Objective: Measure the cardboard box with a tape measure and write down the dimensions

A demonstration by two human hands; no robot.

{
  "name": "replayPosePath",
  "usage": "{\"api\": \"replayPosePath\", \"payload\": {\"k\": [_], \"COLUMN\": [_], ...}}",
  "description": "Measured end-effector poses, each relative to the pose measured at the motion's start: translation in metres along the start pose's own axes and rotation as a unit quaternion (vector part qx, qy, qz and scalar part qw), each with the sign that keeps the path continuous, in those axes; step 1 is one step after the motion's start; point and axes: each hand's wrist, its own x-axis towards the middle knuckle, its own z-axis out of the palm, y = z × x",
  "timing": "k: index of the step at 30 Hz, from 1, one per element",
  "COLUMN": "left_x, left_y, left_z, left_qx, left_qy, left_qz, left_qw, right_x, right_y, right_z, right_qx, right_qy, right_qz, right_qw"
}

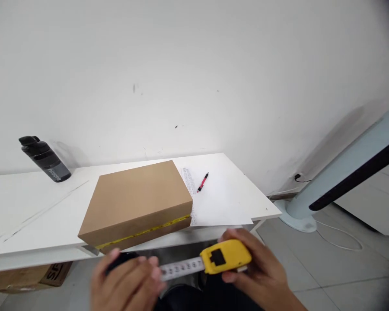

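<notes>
My right hand (259, 272) grips a yellow tape measure (225, 255) in front of the white table's (35, 207) near edge. A short length of its white blade (181, 268) runs left into my left hand (126, 280), whose fingers are pinched on the blade's end. Both hands are below and in front of a flat brown cardboard box (139, 198) that lies on the table. A yellow strip runs along the box's front side.
A black bottle (45, 160) stands at the table's back left. A red pen (202, 182) lies on a white sheet of paper (223, 198) right of the box. Another cardboard box (29, 276) sits under the table. A pale fan stand (330, 177) and its cable are on the floor at right.
</notes>
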Motion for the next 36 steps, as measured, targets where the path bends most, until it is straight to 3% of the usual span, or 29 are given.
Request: {"api": "replayPosePath", "payload": {"k": [2, 5, 9, 12, 15, 17, 18, 20, 23, 25, 27, 30, 36], "left_x": [0.003, -0.003, -0.016, -0.025, -0.042, -0.059, -0.068, -0.088, -0.115, -0.130, -0.139, -0.140, -0.110], "left_y": [0.022, 0.038, 0.040, 0.031, 0.008, -0.013, -0.024, -0.043, -0.056, -0.054, -0.047, -0.040, -0.056], "left_z": [0.024, 0.051, 0.062, 0.055, 0.032, 0.012, 0.003, -0.009, -0.008, 0.003, 0.014, 0.021, 0.004], "left_qx": [-0.054, -0.107, -0.124, -0.102, -0.038, 0.025, 0.058, 0.093, 0.020, -0.072, -0.136, -0.179, -0.106], "left_qy": [0.012, 0.012, -0.013, -0.059, -0.069, -0.033, -0.011, 0.017, -0.010, -0.054, -0.081, -0.075, -0.049], "left_qz": [-0.003, -0.034, -0.058, -0.035, -0.027, -0.070, -0.123, -0.285, -0.549, -0.634, -0.652, -0.619, -0.460], "left_qw": [0.998, 0.994, 0.990, 0.992, 0.997, 0.997, 0.991, 0.954, 0.836, 0.768, 0.742, 0.761, 0.880], "right_x": [-0.005, -0.011, -0.022, -0.033, -0.040, -0.039, -0.036, -0.030, -0.020, -0.014, -0.011, -0.006, 0.008], "right_y": [-0.004, -0.001, 0.011, 0.025, 0.042, 0.054, 0.061, 0.074, 0.090, 0.094, 0.092, 0.078, 0.041], "right_z": [0.009, 0.017, 0.021, 0.029, 0.039, 0.046, 0.049, 0.054, 0.065, 0.072, 0.076, 0.073, 0.037], "right_qx": [0.003, -0.003, 0.022, 0.109, 0.258, 0.332, 0.354, 0.374, 0.376, 0.366, 0.356, 0.350, 0.274], "right_qy": [-0.040, -0.054, -0.065, -0.067, -0.061, -0.079, -0.094, -0.112, -0.099, -0.090, -0.108, -0.128, -0.117], "right_qz": [0.007, 0.050, 0.121, 0.230, 0.301, 0.323, 0.334, 0.359, 0.418, 0.455, 0.469, 0.448, 0.363], "right_qw": [0.999, 0.997, 0.990, 0.965, 0.916, 0.883, 0.868, 0.848, 0.821, 0.807, 0.801, 0.813, 0.883]}}
